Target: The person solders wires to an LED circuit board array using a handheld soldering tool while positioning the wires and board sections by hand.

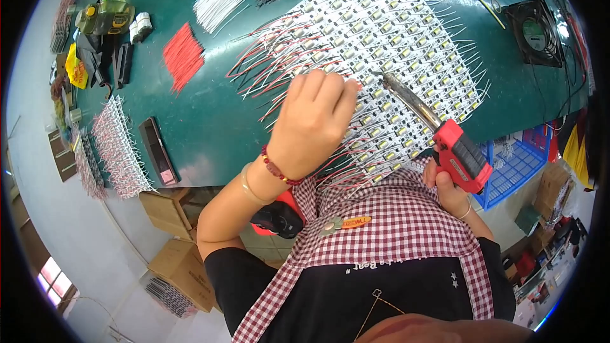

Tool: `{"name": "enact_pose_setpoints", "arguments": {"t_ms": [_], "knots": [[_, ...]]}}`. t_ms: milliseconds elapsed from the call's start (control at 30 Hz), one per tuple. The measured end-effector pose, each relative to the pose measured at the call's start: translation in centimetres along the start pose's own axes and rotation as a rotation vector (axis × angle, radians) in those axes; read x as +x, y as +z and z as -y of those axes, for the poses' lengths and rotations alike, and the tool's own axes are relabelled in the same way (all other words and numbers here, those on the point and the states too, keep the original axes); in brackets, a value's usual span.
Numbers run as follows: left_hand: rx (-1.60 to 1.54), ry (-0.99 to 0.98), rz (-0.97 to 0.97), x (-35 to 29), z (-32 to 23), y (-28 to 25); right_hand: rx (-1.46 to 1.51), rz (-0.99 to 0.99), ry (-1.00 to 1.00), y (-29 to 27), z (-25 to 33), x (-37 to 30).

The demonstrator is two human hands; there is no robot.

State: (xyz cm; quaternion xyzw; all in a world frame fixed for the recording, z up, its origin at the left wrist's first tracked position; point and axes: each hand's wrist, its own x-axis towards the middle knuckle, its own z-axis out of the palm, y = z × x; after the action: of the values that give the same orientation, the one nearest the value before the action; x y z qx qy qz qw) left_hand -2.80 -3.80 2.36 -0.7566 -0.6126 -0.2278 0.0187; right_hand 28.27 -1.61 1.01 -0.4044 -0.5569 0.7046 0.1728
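Many boards (381, 25), green table (222, 130), pale wall (30, 89)

Through the head-worn fisheye, my feed looked steeply down from close above the left hand (312, 121) and right hand (448, 192), taking in the green table (222, 105) beyond them and the checked apron (387, 222) behind.

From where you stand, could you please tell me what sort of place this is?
It looks like an electronics assembly workshop: the right hand holds a red soldering iron by rows of small circuit boards, and a bundle of red wires lies on the green table.
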Motion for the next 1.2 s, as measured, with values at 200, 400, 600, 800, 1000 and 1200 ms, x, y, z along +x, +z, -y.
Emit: {"name": "enact_pose_setpoints", "arguments": {"t_ms": [200, 400, 600, 800, 1000, 1200], "knots": [[-0.075, -0.016, 0.034, -0.7, -0.2, 1.7, -0.246, -0.019, -0.024, -2.2, -4.6, -1.7], [-0.06, -0.018, 0.043, -0.7, -0.2, 1.7, -0.365, -0.039, -0.054, -2.1, -4.0, -1.3], [-0.075, -0.027, 0.049, -0.8, -0.1, 1.7, -0.428, -0.061, -0.098, -2.0, -4.1, -1.1], [-0.064, -0.027, 0.047, -0.8, -0.2, 1.8, -0.468, -0.048, -0.133, -1.7, -4.4, -0.6], [-0.049, -0.019, 0.056, -1.0, -0.3, 1.6, -0.425, -0.02, -0.134, -1.8, -4.0, -0.9], [-0.035, -0.022, 0.059, -0.7, -0.4, 1.6, -0.463, -0.058, -0.12, -1.1, -3.7, -0.4]]}}
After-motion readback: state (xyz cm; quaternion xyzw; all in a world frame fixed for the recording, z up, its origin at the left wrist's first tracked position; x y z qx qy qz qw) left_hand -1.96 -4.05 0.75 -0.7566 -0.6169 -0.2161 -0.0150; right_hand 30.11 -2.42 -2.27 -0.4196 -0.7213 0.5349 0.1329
